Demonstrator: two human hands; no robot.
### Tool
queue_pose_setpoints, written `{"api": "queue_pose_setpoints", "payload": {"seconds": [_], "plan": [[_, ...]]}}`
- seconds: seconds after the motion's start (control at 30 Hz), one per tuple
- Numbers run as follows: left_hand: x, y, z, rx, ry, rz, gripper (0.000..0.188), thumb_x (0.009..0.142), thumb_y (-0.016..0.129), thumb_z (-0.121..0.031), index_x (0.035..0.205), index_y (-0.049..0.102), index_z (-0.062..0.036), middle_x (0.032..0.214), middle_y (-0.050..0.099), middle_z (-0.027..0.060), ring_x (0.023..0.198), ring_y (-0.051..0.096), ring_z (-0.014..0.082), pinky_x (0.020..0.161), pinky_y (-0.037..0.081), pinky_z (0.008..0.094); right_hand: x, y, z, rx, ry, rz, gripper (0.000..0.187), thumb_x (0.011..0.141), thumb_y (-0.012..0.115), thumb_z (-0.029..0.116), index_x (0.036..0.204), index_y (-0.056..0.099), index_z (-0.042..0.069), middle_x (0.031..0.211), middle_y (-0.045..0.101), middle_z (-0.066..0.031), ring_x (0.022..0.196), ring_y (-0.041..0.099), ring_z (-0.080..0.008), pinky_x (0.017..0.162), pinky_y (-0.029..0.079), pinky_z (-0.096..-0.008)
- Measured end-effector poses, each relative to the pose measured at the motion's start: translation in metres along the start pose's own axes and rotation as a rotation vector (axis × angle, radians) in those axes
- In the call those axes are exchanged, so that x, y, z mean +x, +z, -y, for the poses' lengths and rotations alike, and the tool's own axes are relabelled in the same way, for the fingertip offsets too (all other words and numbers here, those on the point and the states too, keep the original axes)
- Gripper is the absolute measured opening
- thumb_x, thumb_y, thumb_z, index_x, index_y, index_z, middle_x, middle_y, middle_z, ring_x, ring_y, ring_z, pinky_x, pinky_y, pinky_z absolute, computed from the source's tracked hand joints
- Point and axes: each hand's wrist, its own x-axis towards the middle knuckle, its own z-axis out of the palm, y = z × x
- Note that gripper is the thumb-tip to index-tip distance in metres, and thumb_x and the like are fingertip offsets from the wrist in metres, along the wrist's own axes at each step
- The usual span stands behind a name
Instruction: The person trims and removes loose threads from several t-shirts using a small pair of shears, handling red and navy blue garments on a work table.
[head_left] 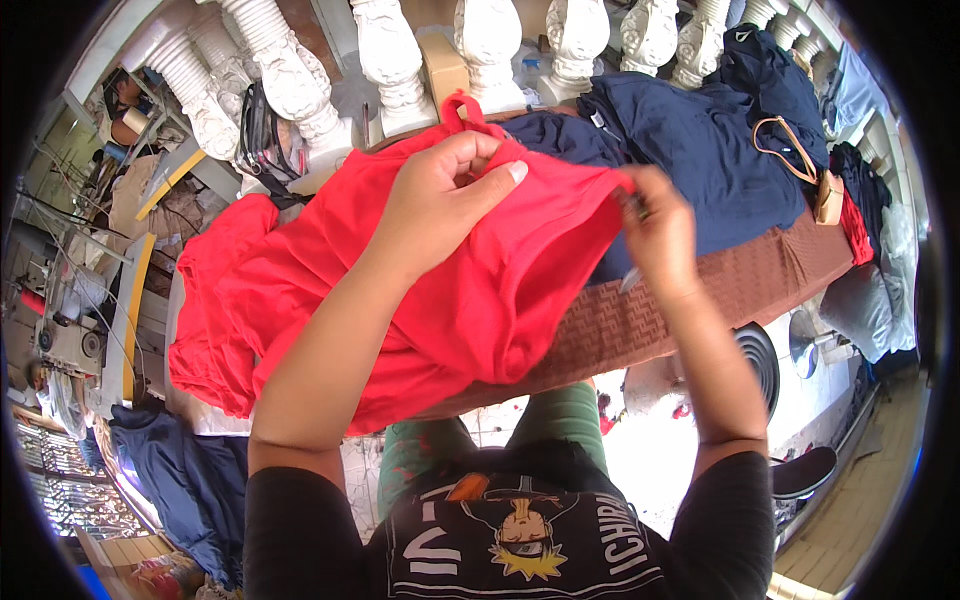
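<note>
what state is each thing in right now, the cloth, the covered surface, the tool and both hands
Red fabric garment: partly lifted, edge pulled open, rest draped and crumpled
Left grip: closed on the red garment
Right grip: closed on its edge, blurred
Thin silver metal tool: at the right grip, open or shut unclear
Navy-blue fabric garments: heaped, wrinkled
Brown zigzag-patterned cloth cover: spread, partly covered
Small tan block: lying on the cover's right end

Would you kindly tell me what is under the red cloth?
Beneath the red cloth, a patterned brown cover shows along its lower right edge. Whatever lies under the cloth's middle is covered, so I cannot tell what is there.
</note>
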Motion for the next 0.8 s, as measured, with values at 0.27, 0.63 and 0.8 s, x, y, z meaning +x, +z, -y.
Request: {"api": "queue_pose_setpoints", "payload": {"seconds": [0.27,0.63,0.8], "plan": [[-0.132,0.037,0.065,-0.102,-0.388,0.249,0.054,0.090,0.066,-0.008,0.137,0.043,0.0035,0.111,0.063,0.0075,0.101,0.060,0.0116,0.088,0.049,0.0272,-0.023,-0.070,0.028,-0.242,-0.186,0.937,0.034,0.075,0.076,0.017,0.104,0.064,0.004,0.098,0.066,-0.0125,0.088,0.066,-0.0333,0.074,0.053,-0.0365],[-0.165,0.052,0.097,-0.283,-0.481,0.026,0.049,0.091,0.063,-0.005,0.136,0.047,0.0031,0.113,0.065,0.0101,0.094,0.062,0.0096,0.083,0.051,0.0246,-0.125,-0.001,0.034,0.540,0.468,0.366,0.012,0.084,0.071,0.005,0.096,0.071,0.002,0.085,0.068,-0.0065,0.077,0.063,-0.0117,0.070,0.048,-0.0255],[-0.172,0.052,0.097,-0.292,-0.471,-0.006,0.046,0.091,0.061,-0.004,0.135,0.048,0.0026,0.111,0.065,0.0091,0.096,0.062,0.0092,0.085,0.050,0.0249,-0.137,0.020,0.047,0.345,0.293,0.422,0.019,0.078,0.077,0.010,0.092,0.070,0.000,0.082,0.066,-0.0097,0.077,0.065,-0.0208,0.070,0.050,-0.0297]]}}
